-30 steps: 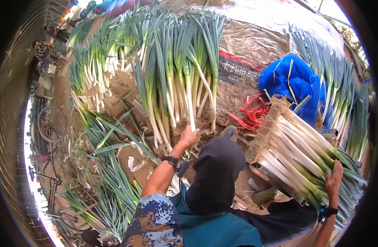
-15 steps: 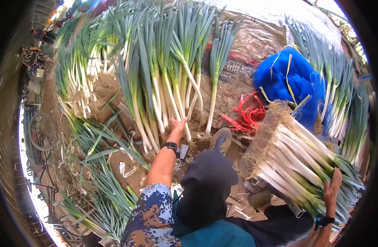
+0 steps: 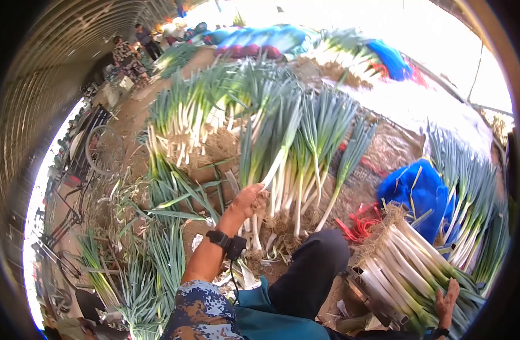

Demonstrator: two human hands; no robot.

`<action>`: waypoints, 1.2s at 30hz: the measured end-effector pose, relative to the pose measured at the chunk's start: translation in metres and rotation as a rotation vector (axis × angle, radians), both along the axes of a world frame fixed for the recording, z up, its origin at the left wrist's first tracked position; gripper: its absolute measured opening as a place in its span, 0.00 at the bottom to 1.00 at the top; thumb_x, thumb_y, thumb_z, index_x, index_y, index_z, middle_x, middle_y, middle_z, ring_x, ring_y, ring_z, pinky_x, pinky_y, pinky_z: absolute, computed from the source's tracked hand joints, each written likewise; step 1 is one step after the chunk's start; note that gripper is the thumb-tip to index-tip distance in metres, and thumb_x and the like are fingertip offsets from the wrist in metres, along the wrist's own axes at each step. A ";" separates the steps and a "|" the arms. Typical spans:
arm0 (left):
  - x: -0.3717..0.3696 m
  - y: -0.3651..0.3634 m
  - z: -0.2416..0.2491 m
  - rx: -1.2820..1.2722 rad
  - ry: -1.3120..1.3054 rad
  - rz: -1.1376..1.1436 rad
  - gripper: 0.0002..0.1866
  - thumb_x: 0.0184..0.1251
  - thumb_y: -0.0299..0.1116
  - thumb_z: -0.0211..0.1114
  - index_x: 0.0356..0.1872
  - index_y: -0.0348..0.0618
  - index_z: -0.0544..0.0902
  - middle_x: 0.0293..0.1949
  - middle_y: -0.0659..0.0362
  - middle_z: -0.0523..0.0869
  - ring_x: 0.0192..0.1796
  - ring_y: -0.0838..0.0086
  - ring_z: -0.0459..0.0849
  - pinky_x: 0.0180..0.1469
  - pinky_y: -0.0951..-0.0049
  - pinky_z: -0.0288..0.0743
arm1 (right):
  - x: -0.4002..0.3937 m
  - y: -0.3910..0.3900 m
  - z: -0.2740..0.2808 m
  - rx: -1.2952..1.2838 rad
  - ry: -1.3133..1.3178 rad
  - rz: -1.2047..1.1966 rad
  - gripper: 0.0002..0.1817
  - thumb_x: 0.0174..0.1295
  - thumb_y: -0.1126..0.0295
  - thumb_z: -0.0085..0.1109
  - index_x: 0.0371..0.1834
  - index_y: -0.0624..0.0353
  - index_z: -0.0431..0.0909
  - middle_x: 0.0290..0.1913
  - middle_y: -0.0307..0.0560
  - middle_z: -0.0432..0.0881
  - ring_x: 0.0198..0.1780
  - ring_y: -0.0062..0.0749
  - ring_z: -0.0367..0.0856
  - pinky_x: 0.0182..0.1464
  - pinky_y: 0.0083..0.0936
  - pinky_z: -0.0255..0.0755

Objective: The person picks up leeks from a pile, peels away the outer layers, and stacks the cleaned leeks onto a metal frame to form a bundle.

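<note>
Blue mesh bundle [image 3: 414, 190]; glossy red plastic straps [image 3: 360, 224].

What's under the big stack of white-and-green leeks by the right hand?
A grey metal frame peeks out along the lower edge. The white-and-green leeks cover the rest, so I can't see it.

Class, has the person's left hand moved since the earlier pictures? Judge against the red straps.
Yes: the left hand, gripping a leek, has moved to the left, farther from the red straps.
</note>
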State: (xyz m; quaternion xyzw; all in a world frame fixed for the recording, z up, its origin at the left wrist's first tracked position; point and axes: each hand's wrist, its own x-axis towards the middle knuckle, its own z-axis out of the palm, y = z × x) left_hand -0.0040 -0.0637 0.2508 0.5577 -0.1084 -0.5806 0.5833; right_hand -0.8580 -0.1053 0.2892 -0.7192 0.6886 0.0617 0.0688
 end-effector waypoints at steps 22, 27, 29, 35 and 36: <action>-0.107 0.219 0.218 -0.041 -0.326 -0.388 0.19 0.80 0.46 0.57 0.54 0.40 0.82 0.25 0.70 0.74 0.20 0.85 0.68 0.21 0.81 0.60 | 0.614 0.007 0.161 -0.084 -0.628 1.372 0.48 0.49 0.59 0.78 0.75 0.58 0.67 0.75 0.60 0.68 0.80 0.54 0.57 0.82 0.43 0.50; -0.093 0.274 0.223 -0.005 -0.180 -0.363 0.19 0.80 0.44 0.56 0.54 0.37 0.80 0.25 0.68 0.76 0.21 0.87 0.69 0.21 0.83 0.60 | 0.642 -0.020 0.071 0.215 -0.347 1.390 0.33 0.51 0.60 0.74 0.64 0.51 0.80 0.56 0.46 0.84 0.61 0.43 0.78 0.68 0.43 0.64; -0.102 0.281 0.234 -0.016 -0.086 -0.399 0.19 0.80 0.41 0.55 0.56 0.34 0.77 0.24 0.68 0.73 0.21 0.86 0.67 0.22 0.82 0.57 | 0.627 -0.016 0.048 0.142 -0.403 1.429 0.28 0.52 0.60 0.72 0.59 0.47 0.83 0.49 0.42 0.86 0.57 0.41 0.81 0.65 0.43 0.66; -0.091 0.287 0.249 0.009 -0.122 -0.397 0.22 0.80 0.40 0.57 0.64 0.33 0.77 0.26 0.68 0.76 0.25 0.87 0.70 0.25 0.84 0.62 | 0.637 -0.031 0.018 0.124 -0.398 1.547 0.11 0.57 0.64 0.64 0.43 0.45 0.86 0.40 0.39 0.85 0.50 0.36 0.83 0.66 0.44 0.66; -0.082 0.291 0.238 0.016 -0.117 -0.370 0.22 0.80 0.40 0.57 0.64 0.33 0.78 0.27 0.69 0.77 0.25 0.87 0.71 0.26 0.84 0.63 | 0.636 -0.042 0.020 0.298 -0.444 1.433 0.06 0.58 0.66 0.60 0.37 0.45 0.84 0.38 0.39 0.84 0.48 0.33 0.83 0.72 0.46 0.62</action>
